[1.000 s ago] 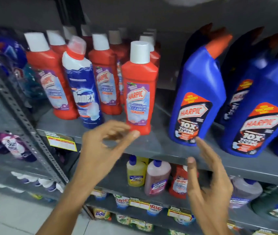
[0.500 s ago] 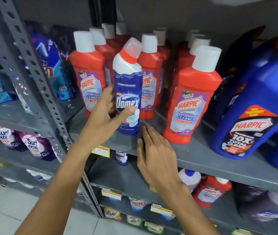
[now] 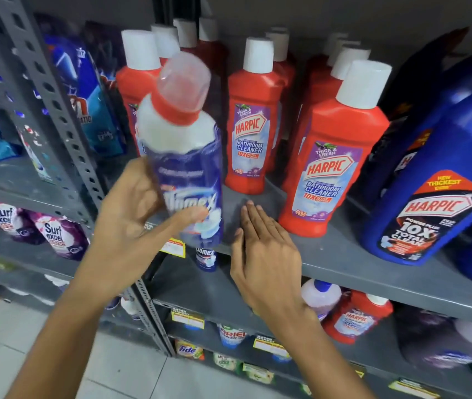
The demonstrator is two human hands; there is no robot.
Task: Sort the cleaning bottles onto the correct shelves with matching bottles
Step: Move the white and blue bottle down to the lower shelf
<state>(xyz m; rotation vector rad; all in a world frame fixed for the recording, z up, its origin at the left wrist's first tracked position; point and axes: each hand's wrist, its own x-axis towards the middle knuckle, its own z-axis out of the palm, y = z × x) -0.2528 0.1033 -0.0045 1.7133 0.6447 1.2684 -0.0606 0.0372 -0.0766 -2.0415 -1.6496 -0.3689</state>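
Observation:
My left hand [image 3: 131, 217] grips a blue and white Domex bottle [image 3: 185, 156] with a red collar and clear cap, lifted off the grey shelf [image 3: 344, 254] and tilted towards me. My right hand [image 3: 263, 249] lies flat and open on the shelf's front edge, just right of the bottle. Behind stand several red Harpic bathroom cleaner bottles [image 3: 332, 174] with white caps. Big blue Harpic bottles [image 3: 436, 197] fill the right side of the same shelf. Another Domex bottle [image 3: 206, 259] shows on the shelf below.
A perforated grey upright [image 3: 56, 110] divides this bay from detergent pouches [image 3: 56, 231] on the left. Lower shelves hold a red Harpic bottle [image 3: 355, 321], a pale bottle with a blue cap [image 3: 319, 295] and detergent packs. Yellow price tags [image 3: 174, 247] hang on shelf edges. Tiled floor lies below left.
My left hand closed on the Domex bottle and pulled it off the shelf, out from among the red bottles, tilting it towards me. My right hand shifted left and settled on the shelf edge.

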